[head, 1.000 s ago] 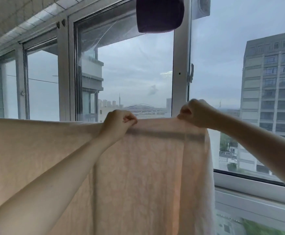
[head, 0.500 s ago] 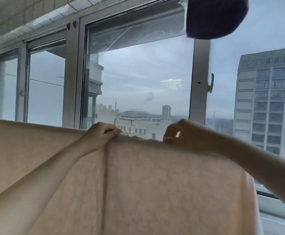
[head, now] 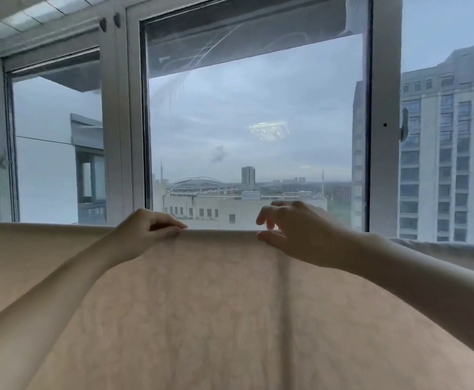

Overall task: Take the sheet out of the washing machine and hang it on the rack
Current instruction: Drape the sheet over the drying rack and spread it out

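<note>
Beige sheet (head: 230, 305) draped over the rack, fold line between both grips. Left hand (head: 145, 232) still pinches the top edge; right hand (head: 289, 232) has just let go, fingers spread. Hanging nearly done.

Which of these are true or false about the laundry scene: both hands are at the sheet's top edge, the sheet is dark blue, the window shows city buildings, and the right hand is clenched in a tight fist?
1. Both hands are at the sheet's top edge. True: the left hand pinches the sheet, and the right hand touches it.
2. The sheet is dark blue. False: it is pale beige.
3. The window shows city buildings. True.
4. The right hand is a tight fist. False: its fingers are loosely spread.
</note>
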